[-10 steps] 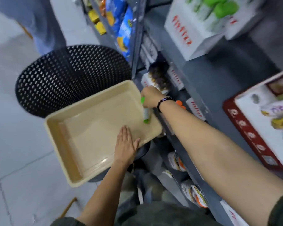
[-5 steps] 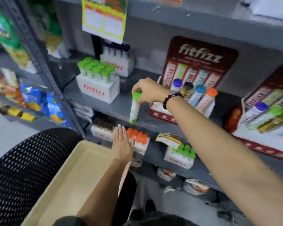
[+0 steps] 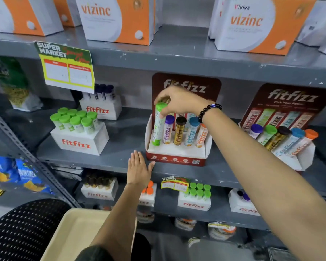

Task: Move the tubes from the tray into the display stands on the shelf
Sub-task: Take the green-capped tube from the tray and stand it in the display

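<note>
Green-capped tube is in the right hand, grip pinched around its cap and top, base just reaching the leftmost slot of the red-and-white display stand on the middle shelf. Stand sits just behind the shelf's front edge. Four tubes already seated beside it: purple, brown, blue, orange.

Left hand holds nothing, fingers spread flat against the shelf's front edge, just left of the stand's front corner.

Doing this step well, my read:
- keep the tube parallel with its neighbours so the base finds the hole, not the card rim
- push straight down from the cap, let go only once it bottoms out
- left hand could brace the stand; it's light card and may slide back

Beige tray is at the bottom, on a black mesh bin; the visible part shows no tubes, the rest is hidden by the forearm.

Readable text: "fitfizz" on the stand's backboard, the tubes and the white boxes; second stand at right adds "Pick Your Power". Top shelf boxes say "vizinc", one "Viviva". Yellow tag: "SUPER MARKET"; fine print unreadable.
</note>
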